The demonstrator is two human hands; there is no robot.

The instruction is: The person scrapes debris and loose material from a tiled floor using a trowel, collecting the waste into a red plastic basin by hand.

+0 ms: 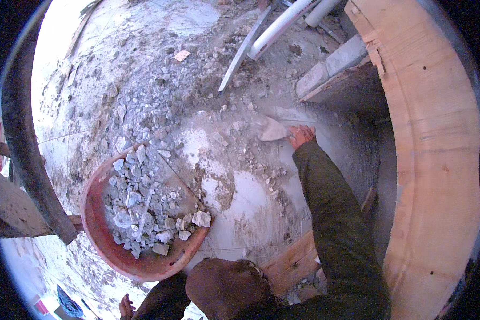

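Note:
My right hand (301,136) reaches out over the floor, its fingers wrapped round the handle end of a trowel (272,130). The trowel's dusty blade points left, low among loose grit and stone chips. At the lower left edge, my left hand (126,307) is only partly in view; its fingers look apart with nothing in them. Between the two hands stands a reddish shallow basin (93,226) heaped on one side with grey broken stone (136,205). A brown rounded shape (224,285), which I cannot make out, covers part of the floor below.
Rubble (160,85) spreads over the pale floor. White pipes (282,26) and a thin metal strip (245,50) lie at the far side. A curved wooden board (432,144) borders the right, beside a concrete ledge (333,69). A dark curved bar (26,122) stands left.

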